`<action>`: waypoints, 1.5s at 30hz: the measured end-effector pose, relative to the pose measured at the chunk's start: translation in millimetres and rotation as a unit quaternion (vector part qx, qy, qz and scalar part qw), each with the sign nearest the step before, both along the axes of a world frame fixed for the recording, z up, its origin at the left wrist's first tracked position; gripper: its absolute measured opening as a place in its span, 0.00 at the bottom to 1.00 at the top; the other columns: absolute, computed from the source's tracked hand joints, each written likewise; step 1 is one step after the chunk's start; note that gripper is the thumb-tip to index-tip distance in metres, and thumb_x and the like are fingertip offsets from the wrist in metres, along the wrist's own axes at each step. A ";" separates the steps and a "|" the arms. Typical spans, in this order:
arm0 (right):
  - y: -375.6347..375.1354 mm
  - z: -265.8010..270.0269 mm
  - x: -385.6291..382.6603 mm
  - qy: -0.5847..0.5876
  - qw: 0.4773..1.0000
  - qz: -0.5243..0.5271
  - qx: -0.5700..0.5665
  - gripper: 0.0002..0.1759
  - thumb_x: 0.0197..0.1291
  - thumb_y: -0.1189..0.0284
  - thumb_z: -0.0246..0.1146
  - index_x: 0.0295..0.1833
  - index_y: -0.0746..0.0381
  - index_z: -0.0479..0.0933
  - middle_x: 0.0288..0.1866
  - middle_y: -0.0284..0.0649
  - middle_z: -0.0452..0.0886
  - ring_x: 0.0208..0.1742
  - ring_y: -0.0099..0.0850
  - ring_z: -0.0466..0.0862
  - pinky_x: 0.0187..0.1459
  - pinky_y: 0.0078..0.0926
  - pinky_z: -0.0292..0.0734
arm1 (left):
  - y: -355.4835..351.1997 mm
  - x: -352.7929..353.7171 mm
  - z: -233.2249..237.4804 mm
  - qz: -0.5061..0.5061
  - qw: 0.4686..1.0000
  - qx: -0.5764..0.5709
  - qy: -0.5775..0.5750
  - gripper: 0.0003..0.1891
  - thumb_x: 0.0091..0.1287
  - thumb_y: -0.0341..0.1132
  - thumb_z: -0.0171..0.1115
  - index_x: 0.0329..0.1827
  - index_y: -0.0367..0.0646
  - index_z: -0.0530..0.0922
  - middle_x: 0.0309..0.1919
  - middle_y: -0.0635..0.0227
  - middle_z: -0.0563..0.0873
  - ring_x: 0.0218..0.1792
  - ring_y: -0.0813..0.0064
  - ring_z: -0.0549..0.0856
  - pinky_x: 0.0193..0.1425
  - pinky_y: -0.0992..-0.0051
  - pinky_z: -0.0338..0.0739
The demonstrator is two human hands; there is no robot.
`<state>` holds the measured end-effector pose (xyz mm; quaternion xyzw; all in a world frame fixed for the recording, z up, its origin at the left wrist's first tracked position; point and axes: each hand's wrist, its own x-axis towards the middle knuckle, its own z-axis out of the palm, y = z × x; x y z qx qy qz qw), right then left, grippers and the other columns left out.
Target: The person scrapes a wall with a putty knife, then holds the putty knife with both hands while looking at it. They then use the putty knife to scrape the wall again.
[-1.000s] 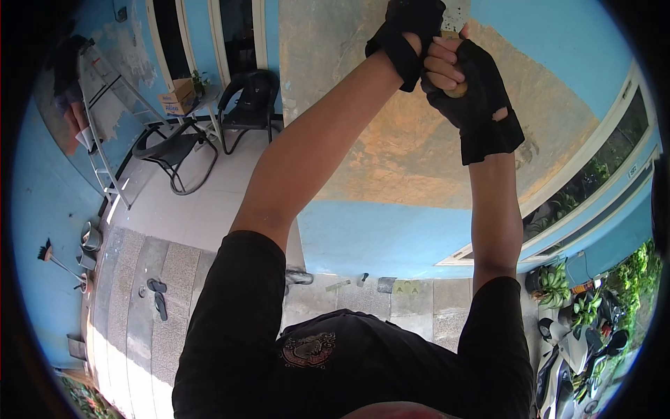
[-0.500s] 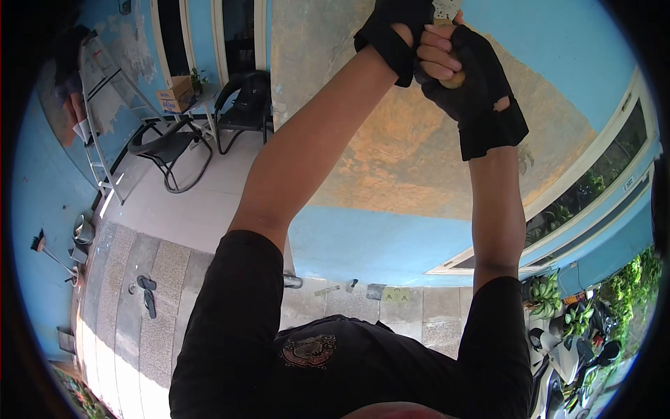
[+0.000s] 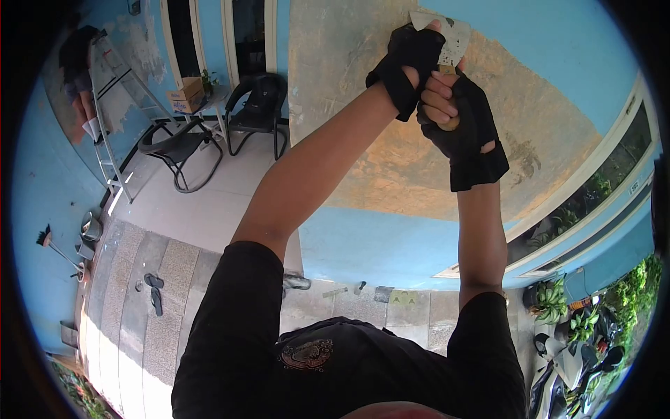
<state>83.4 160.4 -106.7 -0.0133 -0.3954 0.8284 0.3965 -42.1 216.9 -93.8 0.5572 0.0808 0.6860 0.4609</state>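
Note:
A putty knife [image 3: 453, 43] with a wide metal blade and a wooden handle is up against the wall at the top of the view. My right hand [image 3: 463, 112], in a black fingerless glove, is wrapped round the handle. Beside the blade, my left hand [image 3: 413, 59] wears a matching glove and grips the blade's left side, its thumb lying on the metal. Around both hands the wall has a bare brownish patch [image 3: 398, 171], bordered by blue paint [image 3: 544, 49]. The blade's edge lies near the upper border of that patch.
At the left, a person [image 3: 77, 77] stands on a stepladder [image 3: 105, 126] by another peeling wall. Two black chairs [image 3: 258, 105] flank a small table bearing a cardboard box [image 3: 186, 96]. Sandals [image 3: 155, 293] lie on the paving. A window [image 3: 586, 188] and motorbikes [image 3: 565, 363] are at the right.
Both hands and the putty knife appear lower in the view, so more of the blade shows. The surroundings have shifted slightly to the right on the left side. The grip looks the same.

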 end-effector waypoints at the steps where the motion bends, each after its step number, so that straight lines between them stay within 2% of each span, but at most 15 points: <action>1: 1.9 4.3 1.4 0.020 0.999 0.023 0.015 0.12 0.74 0.76 0.53 0.32 0.59 0.66 0.23 0.29 0.67 0.16 0.19 0.64 0.19 0.17 0.62 | -0.7 5.3 6.4 0.063 0.998 -0.013 -0.006 0.25 0.78 0.55 0.52 0.49 0.39 0.82 0.30 0.66 0.87 0.24 0.75 0.85 0.28 0.76 0.83; 4: 2.4 26.4 -12.9 0.039 0.999 0.001 0.028 0.13 0.73 0.76 0.53 0.32 0.58 0.66 0.23 0.29 0.66 0.16 0.19 0.63 0.20 0.17 0.62 | -21.2 -20.8 29.9 -0.031 0.986 -0.106 0.127 0.23 0.80 0.51 0.48 0.46 0.39 0.82 0.28 0.63 0.87 0.24 0.72 0.86 0.23 0.74 0.81; 6: -6.3 26.7 -16.4 0.044 0.999 0.004 0.021 0.13 0.73 0.78 0.53 0.31 0.58 0.65 0.23 0.29 0.66 0.17 0.19 0.63 0.20 0.17 0.61 | -20.5 -22.8 31.6 -0.044 0.988 -0.091 0.119 0.21 0.78 0.50 0.54 0.45 0.40 0.83 0.30 0.62 0.89 0.26 0.71 0.88 0.22 0.72 0.82; 12: -2.1 12.0 -17.2 0.085 0.995 0.052 -0.017 0.13 0.74 0.77 0.52 0.31 0.58 0.66 0.24 0.29 0.65 0.18 0.20 0.64 0.20 0.18 0.61 | -9.7 -13.2 25.6 0.173 0.983 -0.002 0.062 0.22 0.75 0.54 0.59 0.49 0.41 0.82 0.31 0.66 0.88 0.21 0.77 0.83 0.21 0.77 0.80; 14: -4.3 6.8 -20.7 0.078 0.997 -0.004 -0.005 0.13 0.74 0.77 0.52 0.32 0.58 0.65 0.25 0.29 0.66 0.18 0.20 0.64 0.19 0.19 0.61 | -41.9 -15.8 21.9 0.076 0.987 -0.118 0.079 0.20 0.75 0.49 0.59 0.51 0.40 0.82 0.35 0.64 0.89 0.25 0.77 0.85 0.23 0.77 0.81; 17: -3.0 0.8 -17.5 0.065 0.998 0.004 -0.005 0.13 0.74 0.77 0.52 0.32 0.59 0.65 0.26 0.30 0.66 0.18 0.20 0.64 0.20 0.19 0.62 | -6.1 -11.0 17.7 0.096 0.994 -0.015 0.051 0.21 0.75 0.51 0.58 0.51 0.39 0.82 0.34 0.65 0.89 0.25 0.78 0.85 0.22 0.78 0.80; 20: -2.4 21.8 -25.7 0.091 0.995 0.013 0.039 0.13 0.74 0.77 0.51 0.31 0.59 0.65 0.26 0.30 0.67 0.18 0.21 0.64 0.22 0.18 0.62 | -18.1 -24.3 32.3 0.063 0.989 -0.067 0.118 0.23 0.76 0.53 0.55 0.51 0.39 0.82 0.33 0.64 0.89 0.23 0.77 0.84 0.21 0.77 0.80; 21: -3.8 26.2 -28.7 0.079 0.996 -0.002 0.031 0.14 0.75 0.76 0.51 0.31 0.59 0.65 0.25 0.30 0.66 0.18 0.21 0.64 0.23 0.18 0.63 | -37.4 -36.0 39.0 -0.064 0.977 -0.147 0.138 0.19 0.77 0.46 0.54 0.48 0.36 0.82 0.31 0.60 0.89 0.24 0.68 0.88 0.23 0.72 0.84; 22: -5.3 22.0 -30.9 0.079 0.996 -0.004 0.030 0.14 0.75 0.76 0.51 0.31 0.59 0.65 0.25 0.30 0.66 0.18 0.21 0.64 0.23 0.18 0.63 | -33.8 -36.0 34.5 -0.066 0.977 -0.149 0.138 0.19 0.77 0.46 0.54 0.48 0.36 0.82 0.31 0.60 0.89 0.24 0.68 0.88 0.23 0.72 0.84; 25: -2.8 -4.5 -36.8 0.060 0.998 0.020 -0.021 0.09 0.69 0.78 0.57 0.33 0.58 0.67 0.24 0.30 0.68 0.19 0.21 0.66 0.22 0.21 0.63 | -29.6 -35.1 13.2 0.100 0.985 -0.102 0.096 0.22 0.76 0.53 0.57 0.50 0.40 0.83 0.34 0.65 0.90 0.25 0.76 0.86 0.24 0.74 0.81; 31: -10.9 20.9 -51.8 0.083 0.997 0.009 -0.004 0.13 0.74 0.76 0.52 0.31 0.59 0.65 0.23 0.30 0.65 0.17 0.21 0.64 0.19 0.21 0.60 | -15.8 -35.4 5.6 0.160 0.976 -0.093 0.118 0.22 0.76 0.52 0.57 0.51 0.40 0.83 0.35 0.65 0.90 0.25 0.75 0.86 0.25 0.73 0.81; 37: -4.6 -6.4 -52.0 0.081 0.996 0.039 -0.010 0.14 0.75 0.74 0.53 0.31 0.59 0.65 0.24 0.30 0.66 0.18 0.21 0.64 0.22 0.19 0.63 | -4.3 -55.8 14.7 0.228 0.959 -0.085 0.144 0.21 0.76 0.51 0.57 0.51 0.40 0.83 0.35 0.65 0.90 0.26 0.75 0.87 0.27 0.72 0.82; 40: -5.6 0.3 -47.4 0.146 0.985 0.095 -0.003 0.14 0.75 0.73 0.53 0.32 0.59 0.65 0.25 0.31 0.66 0.19 0.21 0.65 0.23 0.19 0.64 | -15.1 -63.1 0.6 0.144 0.969 -0.137 0.144 0.24 0.76 0.54 0.56 0.49 0.39 0.83 0.30 0.67 0.88 0.21 0.77 0.81 0.21 0.74 0.75; 44: -12.4 -21.1 -62.0 0.128 0.991 0.046 -0.018 0.15 0.76 0.72 0.54 0.31 0.58 0.66 0.25 0.29 0.66 0.19 0.21 0.66 0.23 0.20 0.64 | -28.8 -58.2 5.5 0.026 0.973 -0.173 0.150 0.27 0.76 0.58 0.53 0.46 0.38 0.83 0.23 0.70 0.84 0.13 0.81 0.73 0.14 0.77 0.67; 45: -17.2 -32.9 -63.2 0.109 0.993 0.025 -0.038 0.14 0.75 0.72 0.55 0.31 0.58 0.67 0.24 0.29 0.67 0.19 0.20 0.67 0.22 0.20 0.64 | -32.6 -56.6 -4.4 0.000 0.966 -0.205 0.155 0.31 0.76 0.62 0.50 0.44 0.37 0.82 0.15 0.73 0.77 0.09 0.84 0.64 0.11 0.79 0.59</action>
